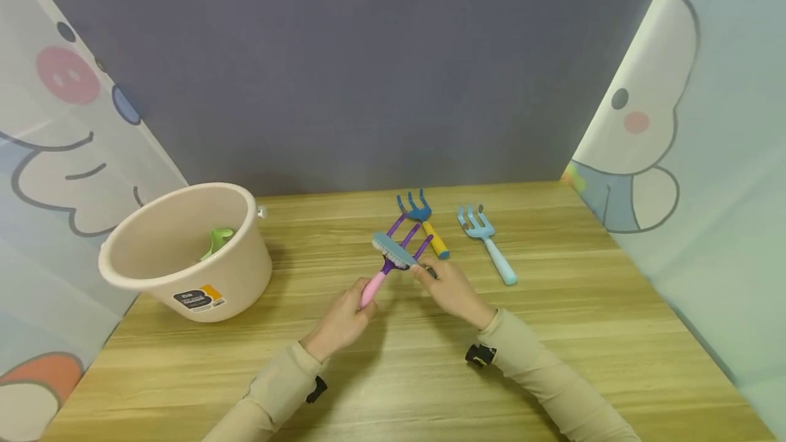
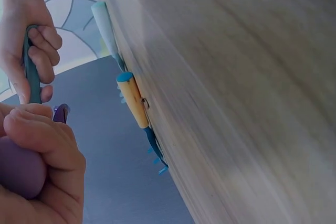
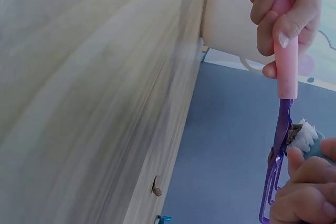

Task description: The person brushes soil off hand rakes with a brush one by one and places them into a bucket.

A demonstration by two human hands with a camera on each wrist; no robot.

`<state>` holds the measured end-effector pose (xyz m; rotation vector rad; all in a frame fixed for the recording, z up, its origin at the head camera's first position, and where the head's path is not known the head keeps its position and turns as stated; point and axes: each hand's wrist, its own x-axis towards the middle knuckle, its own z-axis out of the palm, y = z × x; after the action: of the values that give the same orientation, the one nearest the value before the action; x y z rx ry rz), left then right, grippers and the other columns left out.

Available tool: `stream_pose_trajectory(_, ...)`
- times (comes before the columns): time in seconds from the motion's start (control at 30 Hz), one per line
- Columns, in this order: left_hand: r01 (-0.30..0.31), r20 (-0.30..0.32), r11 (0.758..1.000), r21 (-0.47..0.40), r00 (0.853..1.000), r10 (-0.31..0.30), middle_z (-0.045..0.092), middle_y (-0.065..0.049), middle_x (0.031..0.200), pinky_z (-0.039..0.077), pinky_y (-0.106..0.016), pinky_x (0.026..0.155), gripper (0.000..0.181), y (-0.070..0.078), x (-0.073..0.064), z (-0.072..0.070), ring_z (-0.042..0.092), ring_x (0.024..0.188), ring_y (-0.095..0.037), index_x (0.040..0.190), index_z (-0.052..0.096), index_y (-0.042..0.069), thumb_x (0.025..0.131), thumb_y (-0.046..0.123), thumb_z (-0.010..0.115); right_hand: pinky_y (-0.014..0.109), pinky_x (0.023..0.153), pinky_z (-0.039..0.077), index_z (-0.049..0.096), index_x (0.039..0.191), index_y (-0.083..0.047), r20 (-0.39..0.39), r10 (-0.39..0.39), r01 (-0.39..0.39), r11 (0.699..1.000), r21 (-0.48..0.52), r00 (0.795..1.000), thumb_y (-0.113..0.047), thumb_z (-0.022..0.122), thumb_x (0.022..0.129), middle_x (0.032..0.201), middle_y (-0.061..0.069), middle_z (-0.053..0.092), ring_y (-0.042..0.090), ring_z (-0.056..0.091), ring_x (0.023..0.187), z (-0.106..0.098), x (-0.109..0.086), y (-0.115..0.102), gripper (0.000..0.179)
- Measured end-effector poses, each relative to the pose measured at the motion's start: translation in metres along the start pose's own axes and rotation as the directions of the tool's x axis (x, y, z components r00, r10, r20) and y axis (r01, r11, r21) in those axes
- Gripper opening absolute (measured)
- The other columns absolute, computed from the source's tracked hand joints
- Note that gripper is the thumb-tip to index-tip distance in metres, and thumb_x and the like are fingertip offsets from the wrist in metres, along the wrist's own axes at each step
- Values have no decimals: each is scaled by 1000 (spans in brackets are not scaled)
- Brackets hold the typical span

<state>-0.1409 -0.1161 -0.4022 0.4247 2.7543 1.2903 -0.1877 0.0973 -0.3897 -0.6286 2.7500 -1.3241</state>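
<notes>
Watching through the head camera, I see the left hand [image 1: 340,320] with its fingers curled closely round the pink handle of a purple hand fork [image 1: 372,289], held up above the bench [image 1: 405,387]. Opposite it, the right hand [image 1: 453,292] has its fingers wrapped round a blue-green brush [image 1: 394,249], whose white bristles sit across the fork's head at the base of the three prongs. My right wrist view shows those bristles touching a brown clump [image 3: 293,134] on the purple part.

Beyond the hands, a blue fork with a yellow handle [image 1: 434,240] lies on the bench, and to its right a light blue fork [image 1: 500,261] with dark bits on its prongs. Over on the left I have a cream bucket [image 1: 248,278] standing upright, a green object [image 1: 216,243] inside it; I can't tell what that is.
</notes>
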Motion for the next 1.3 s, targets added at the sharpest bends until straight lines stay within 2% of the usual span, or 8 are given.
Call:
stream_pose_trajectory(0.53, 41, -35, 999, -35, 998, -43, 45, -2, 63, 33, -21, 37, 32, -7, 3, -4, 37, 46, -9, 118, 51, 1, 87, 6, 54, 21, 42, 26, 63, 99, -5, -119, 49, -41, 996, 74, 992, -29, 44, 97, 54, -2, 34, 8, 27, 44, -11, -1, 3, 31)
stream_pose_trajectory(0.73, 147, 70, 937, -318, 989, -132, 40, -1, 61, 30, -21, 40, 38, -7, 6, -14, 34, 46, -10, 123, 45, -2, 87, 7, 49, 19, 37, 22, 61, 103, 0, -127, 71, -47, 982, 182, 989, -32, 41, 98, 51, -4, 32, 2, 23, 38, -22, -3, 2, 38)
stream_pose_trajectory(0.83, 223, 175, 802, -554, 973, -150, 37, 2, 60, 28, -19, 40, 38, -7, 7, -21, 31, 45, -7, 124, 39, 1, 88, 7, 45, 18, 36, 20, 58, 106, 5, -126, 62, -32, 973, 229, 990, -24, 39, 99, 50, -4, 31, 1, 22, 36, -29, -6, -4, 35)
stream_pose_trajectory(0.9, 254, 234, 674, -694, 964, -122, 37, 6, 63, 27, -17, 40, 32, -8, 8, -25, 32, 45, -4, 122, 38, 5, 90, 8, 42, 18, 37, 20, 57, 105, 9, -136, 38, -4, 971, 240, 990, -17, 39, 99, 50, -4, 30, 0, 21, 37, -35, -9, -13, 32)
stream_pose_trajectory(1.03, 301, 334, 291, -908, 940, 71, 39, 8, 67, 24, -11, 39, 20, -11, 7, -30, 31, 46, 2, 116, 38, 12, 97, 10, 33, 16, 39, 20, 56, 100, 13, -165, 2, 35, 974, 223, 986, -7, 40, 97, 50, -4, 29, 0, 22, 38, -44, -16, -33, 26)
stream_pose_trajectory(1.13, 385, 370, -3, -923, 890, 267, 42, 7, 70, 25, -9, 40, 19, -13, 9, -32, 25, 48, 1, 115, 38, 12, 100, 13, 26, 15, 39, 19, 57, 98, 13, -181, 5, 30, 981, 193, 984, -6, 40, 97, 49, -4, 29, 0, 22, 37, -46, -19, -40, 25)
stream_pose_trajectory(1.2, 452, 370, -151, -879, 848, 379, 41, 6, 72, 25, -9, 42, 21, -14, 10, -33, 21, 50, -1, 114, 37, 12, 101, 16, 22, 15, 39, 19, 57, 96, 13, -187, 4, 30, 984, 177, 982, -5, 41, 96, 49, -4, 29, 1, 23, 36, -47, -20, -41, 25)
stream_pose_trajectory(1.3, 535, 351, -318, -783, 801, 486, 35, 6, 71, 25, -9, 42, 24, -15, 12, -32, 20, 50, -2, 113, 39, 10, 101, 20, 20, 15, 40, 20, 58, 96, 13, -200, -7, 41, 985, 166, 980, -5, 42, 96, 49, -4, 30, 0, 23, 36, -46, -20, -40, 24)
